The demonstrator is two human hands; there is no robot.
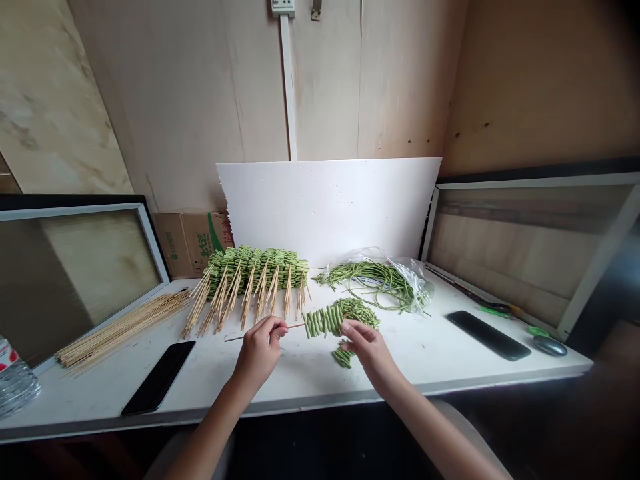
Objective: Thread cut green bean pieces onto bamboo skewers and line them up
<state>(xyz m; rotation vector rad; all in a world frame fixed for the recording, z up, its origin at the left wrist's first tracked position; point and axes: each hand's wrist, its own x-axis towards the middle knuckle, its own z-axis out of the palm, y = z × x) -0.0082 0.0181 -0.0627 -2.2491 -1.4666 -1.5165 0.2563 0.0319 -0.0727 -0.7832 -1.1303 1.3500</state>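
A wooden skewer point(296, 326) is pinched in my left hand point(263, 341), its bare end sticking out to the left. Short green bean pieces point(323, 322) sit side by side along its right part. My right hand point(367, 343) is closed at the right end of that row, fingers on the last pieces. Behind it lies a pile of cut beans point(361, 311), and a small bunch of pieces point(343, 356) rests on the table just below my right fingers. Filled bean skewers point(260, 270) are stacked at the back left, sticks pointing forward.
Bare skewers point(123, 330) lie left, near a black phone point(159, 378) and a bottle point(16, 380). Long beans point(375, 277) in a plastic bag lie back right. Another phone point(489, 335) and a mouse point(550, 345) are right. A white board point(330, 210) stands behind the white table point(415, 363).
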